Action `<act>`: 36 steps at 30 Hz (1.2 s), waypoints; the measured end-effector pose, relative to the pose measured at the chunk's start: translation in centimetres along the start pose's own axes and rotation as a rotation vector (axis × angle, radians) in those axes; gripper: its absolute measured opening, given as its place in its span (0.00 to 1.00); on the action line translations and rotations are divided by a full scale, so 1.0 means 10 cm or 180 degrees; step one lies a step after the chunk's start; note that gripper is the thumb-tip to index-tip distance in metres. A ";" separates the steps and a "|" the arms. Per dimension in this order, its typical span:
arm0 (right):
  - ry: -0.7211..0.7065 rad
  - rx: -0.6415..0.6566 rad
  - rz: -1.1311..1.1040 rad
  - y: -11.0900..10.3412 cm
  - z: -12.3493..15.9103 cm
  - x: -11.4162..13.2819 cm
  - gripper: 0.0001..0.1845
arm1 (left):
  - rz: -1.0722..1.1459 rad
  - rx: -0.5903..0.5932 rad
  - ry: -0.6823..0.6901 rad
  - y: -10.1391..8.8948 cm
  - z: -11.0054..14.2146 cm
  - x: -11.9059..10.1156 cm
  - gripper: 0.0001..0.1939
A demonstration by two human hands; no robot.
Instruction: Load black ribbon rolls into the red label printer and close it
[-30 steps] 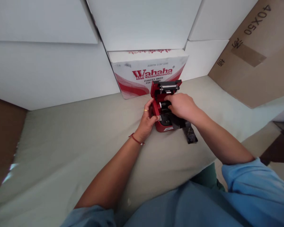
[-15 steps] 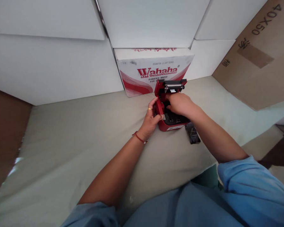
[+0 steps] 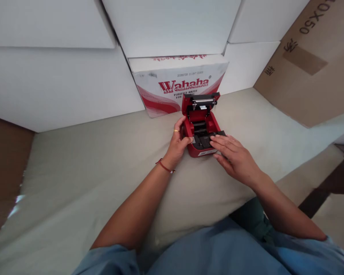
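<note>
A red label printer (image 3: 197, 152) with a black inside sits on the cloth-covered table, its lid (image 3: 201, 96) raised at the back. My left hand (image 3: 177, 143) grips the printer's left side, thumb at the front corner and fingers along the wall. Over the front right corner lies my right hand (image 3: 236, 156), fingers stretched out and touching the black front part (image 3: 204, 141). A black piece (image 3: 221, 133) peeks out above these fingers; whether it belongs to the printer I cannot make out.
Behind the printer stands a white and red water carton (image 3: 177, 86), with large white boxes (image 3: 174, 28) around it. A brown cardboard box (image 3: 301, 72) is at the right. The pale cloth (image 3: 103, 164) spreads across the table.
My right hand has come out of the printer's inside to its front right corner. The small black object on the table at the right no longer shows there. My left hand keeps its hold.
</note>
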State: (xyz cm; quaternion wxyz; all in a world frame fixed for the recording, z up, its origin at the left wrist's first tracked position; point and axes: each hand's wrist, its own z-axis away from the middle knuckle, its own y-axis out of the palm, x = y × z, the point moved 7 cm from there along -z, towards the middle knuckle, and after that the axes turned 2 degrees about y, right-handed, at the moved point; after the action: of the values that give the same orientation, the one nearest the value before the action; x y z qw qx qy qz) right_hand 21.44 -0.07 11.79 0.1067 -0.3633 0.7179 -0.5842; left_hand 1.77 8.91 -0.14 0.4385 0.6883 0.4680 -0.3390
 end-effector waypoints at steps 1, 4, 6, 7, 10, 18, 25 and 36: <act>0.0005 -0.0049 0.0047 0.02 0.02 0.01 0.23 | 0.0002 0.0008 0.0006 0.00 0.00 0.00 0.49; 0.0025 -0.0206 0.0147 0.05 0.05 0.06 0.23 | -0.0073 -0.0054 0.0037 0.00 0.03 -0.02 0.48; 0.0095 -0.0294 0.0166 0.06 0.05 0.07 0.22 | -0.0372 -0.0194 0.0132 -0.01 0.07 -0.10 0.44; 0.0138 -0.0329 0.0165 0.07 0.05 0.07 0.22 | -0.0617 -0.0310 0.0241 -0.01 0.10 -0.18 0.41; 0.0199 -0.0411 0.0139 0.09 0.06 0.06 0.21 | -0.1545 -0.0770 0.0976 0.04 0.24 -0.56 0.29; -0.0006 -0.0615 -0.0462 -0.02 0.01 -0.08 0.17 | -0.3197 -0.0207 0.2490 0.68 0.54 -0.97 0.21; 0.0714 -0.1299 -0.0946 -0.40 -0.76 -0.82 0.29 | -0.3315 -0.0043 0.2536 0.66 0.55 -0.88 0.21; 0.0582 -0.1196 -0.1345 -0.29 -1.26 -0.75 0.44 | -0.3388 -0.0059 0.2518 0.61 0.57 -0.82 0.25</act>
State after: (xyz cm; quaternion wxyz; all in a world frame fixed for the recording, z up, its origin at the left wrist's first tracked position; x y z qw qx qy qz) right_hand 20.64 14.22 16.09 -0.1516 -0.4639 0.7285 -0.4807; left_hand 4.44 -0.30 6.58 0.0121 0.4318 0.8729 -0.2270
